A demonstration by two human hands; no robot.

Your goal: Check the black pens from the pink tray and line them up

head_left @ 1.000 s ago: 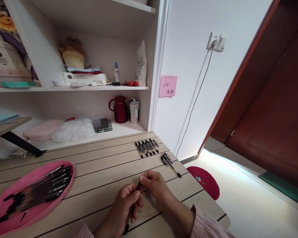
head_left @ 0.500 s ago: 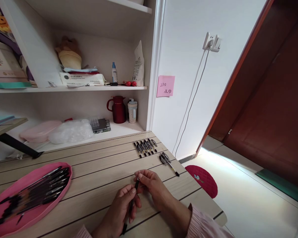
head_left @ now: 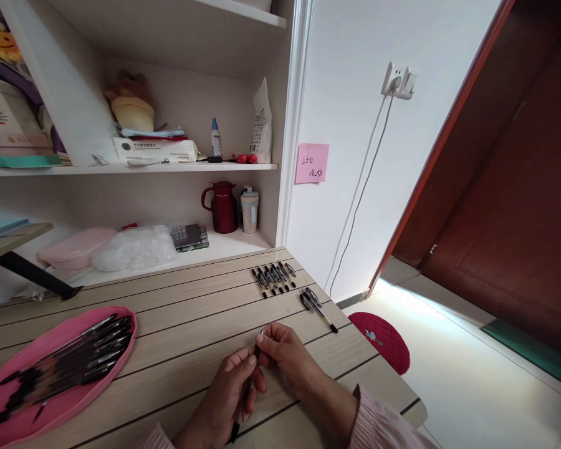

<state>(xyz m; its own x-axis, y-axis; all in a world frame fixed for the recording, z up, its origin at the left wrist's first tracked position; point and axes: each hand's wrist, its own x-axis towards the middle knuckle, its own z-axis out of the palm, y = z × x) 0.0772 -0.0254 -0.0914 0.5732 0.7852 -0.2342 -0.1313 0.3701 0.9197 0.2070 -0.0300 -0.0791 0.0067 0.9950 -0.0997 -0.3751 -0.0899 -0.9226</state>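
Two bare hands meet at the near middle of the tabletop point(head_left: 182, 315) in my head view, both on one dark pen point(head_left: 247, 390), which slants from near left to far right. The left hand point(head_left: 231, 383) pinches the barrel between thumb and curled fingers, and the black near end sticks out below it. The right hand point(head_left: 287, 355) has thumb and forefinger pressed together at the far end; that tip is largely covered, so I cannot tell its exact form. On the left I see a pink tray point(head_left: 77, 404) bearing a sheaf of dark pens point(head_left: 70, 362), well apart from the hands. Beyond the right hand, a loose group point(head_left: 315, 304) includes a longer pen with a black near end. Just farther and to the left, a row of short pen-like pieces point(head_left: 273, 279) lies side by side. A red jug point(head_left: 224, 209) stands on the shelf behind, beside a pale cup point(head_left: 249, 212).
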